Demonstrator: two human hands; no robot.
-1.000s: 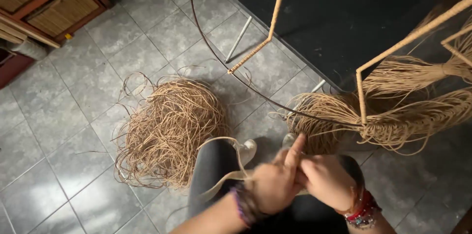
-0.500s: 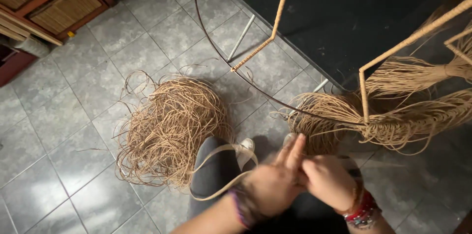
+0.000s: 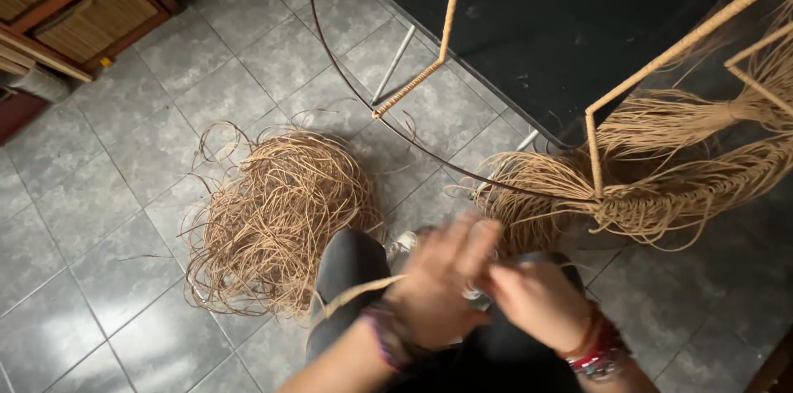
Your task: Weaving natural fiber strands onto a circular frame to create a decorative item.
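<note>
Our left hand (image 3: 442,290) is blurred, fingers spread, a cord (image 3: 355,292) trailing from it over our knee; the right hand (image 3: 537,302) looks closed, its grip unclear. The cord could snag in the floor pile (image 3: 277,219).

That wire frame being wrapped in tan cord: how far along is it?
Done: several straight bars of the wire frame are wrapped in tan cord. In hand: both hands, left hand and right hand, work one strand. Left: the dark curved hoop is bare; a loose cord pile remains.
</note>
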